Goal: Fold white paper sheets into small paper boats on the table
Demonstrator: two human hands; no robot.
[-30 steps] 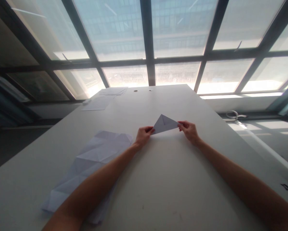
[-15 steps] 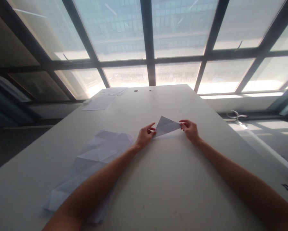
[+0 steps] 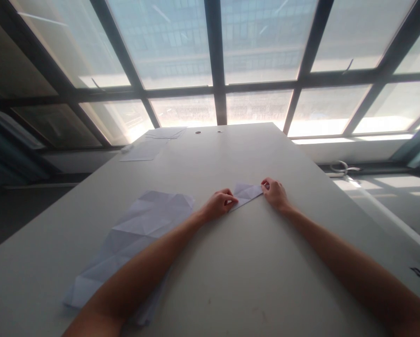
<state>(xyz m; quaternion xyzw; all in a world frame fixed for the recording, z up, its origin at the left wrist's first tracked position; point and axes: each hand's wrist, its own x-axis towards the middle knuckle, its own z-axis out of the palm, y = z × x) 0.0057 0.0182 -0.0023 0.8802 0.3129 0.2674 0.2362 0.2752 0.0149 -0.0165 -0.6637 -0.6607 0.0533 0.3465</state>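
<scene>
Left hand [image 3: 217,205] and right hand [image 3: 276,194] have fingers pinching opposite ends of the folded paper [image 3: 246,192], probably just keeping it steady.

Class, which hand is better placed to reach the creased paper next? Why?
Probably the left hand: it's nearer the creased paper, its forearm overlapping it. The right hand, farther off, grips the folded paper.

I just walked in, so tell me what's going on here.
A person's left hand and right hand hold a small piece of folded paper by opposite ends, over the white table. Larger creased paper lies partly hidden by the left forearm, and flat sheets of paper lie toward the table's far left corner.
</scene>
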